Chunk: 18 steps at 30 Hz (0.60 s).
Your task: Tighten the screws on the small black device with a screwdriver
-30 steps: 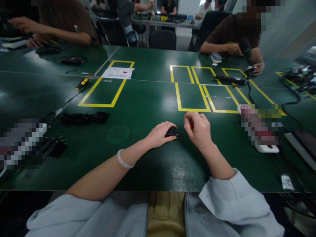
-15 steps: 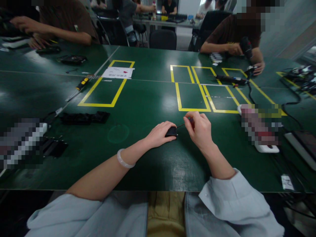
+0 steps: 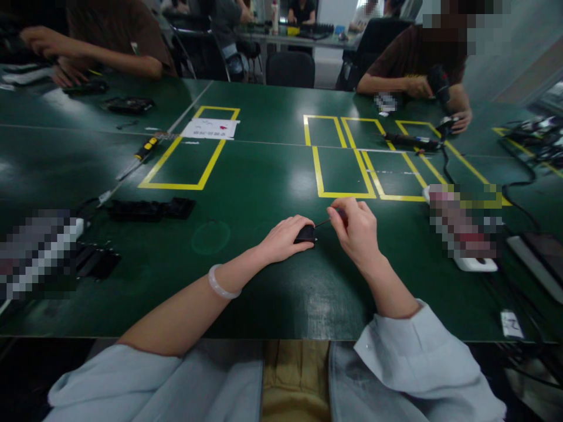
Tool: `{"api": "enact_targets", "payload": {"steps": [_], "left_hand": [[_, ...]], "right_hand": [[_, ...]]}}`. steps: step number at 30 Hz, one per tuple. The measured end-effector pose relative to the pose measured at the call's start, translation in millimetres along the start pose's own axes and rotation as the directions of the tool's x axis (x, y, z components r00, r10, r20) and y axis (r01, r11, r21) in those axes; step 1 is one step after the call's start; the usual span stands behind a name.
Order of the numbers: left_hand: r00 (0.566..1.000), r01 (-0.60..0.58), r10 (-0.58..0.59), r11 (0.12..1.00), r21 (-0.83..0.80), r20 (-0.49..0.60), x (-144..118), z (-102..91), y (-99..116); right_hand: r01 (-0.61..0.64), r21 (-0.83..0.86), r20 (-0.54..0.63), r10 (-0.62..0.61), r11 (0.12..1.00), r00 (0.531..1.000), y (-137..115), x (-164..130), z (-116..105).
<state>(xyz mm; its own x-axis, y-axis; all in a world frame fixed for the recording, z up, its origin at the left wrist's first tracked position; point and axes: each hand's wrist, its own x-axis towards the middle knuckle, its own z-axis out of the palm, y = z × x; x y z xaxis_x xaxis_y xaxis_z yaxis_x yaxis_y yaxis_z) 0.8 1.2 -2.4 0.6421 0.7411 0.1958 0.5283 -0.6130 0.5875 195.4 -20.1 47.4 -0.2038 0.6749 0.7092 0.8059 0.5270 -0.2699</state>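
My left hand (image 3: 285, 237) is closed around a small black block-like part (image 3: 305, 234) on the green table, thumb on the near side and fingers over the far side. Most of that part is hidden under the palm. In the pinched fingers of my right hand (image 3: 355, 228) is a thin screwdriver (image 3: 323, 223), its handle mostly covered by the hand. The dark shaft slants down to the left, its tip at the upper right edge of the black part. I cannot tell whether the tip sits in a screw.
Long black parts (image 3: 149, 209) and a yellow-black screwdriver (image 3: 147, 147) lie to the left. A white power strip (image 3: 475, 265) stands right, with cables beyond. Yellow tape outlines (image 3: 345, 195) mark the table ahead. Across it, a co-worker holds a power driver (image 3: 438, 85).
Both my hands keep nearly the same place and grip; the right fingers shift only very slightly. In the background, a person's outstretched arm has drawn back from a bottle.
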Motion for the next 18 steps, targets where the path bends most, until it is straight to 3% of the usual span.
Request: {"api": "enact_targets", "payload": {"steps": [18], "left_hand": [[1.000,-0.013,0.013,1.000,0.004,-0.004,-0.2,-1.0,0.9]], "right_hand": [[0.044,-0.009,-0.015,-0.044,0.999,0.999,2.8,-1.8,1.8]]}}
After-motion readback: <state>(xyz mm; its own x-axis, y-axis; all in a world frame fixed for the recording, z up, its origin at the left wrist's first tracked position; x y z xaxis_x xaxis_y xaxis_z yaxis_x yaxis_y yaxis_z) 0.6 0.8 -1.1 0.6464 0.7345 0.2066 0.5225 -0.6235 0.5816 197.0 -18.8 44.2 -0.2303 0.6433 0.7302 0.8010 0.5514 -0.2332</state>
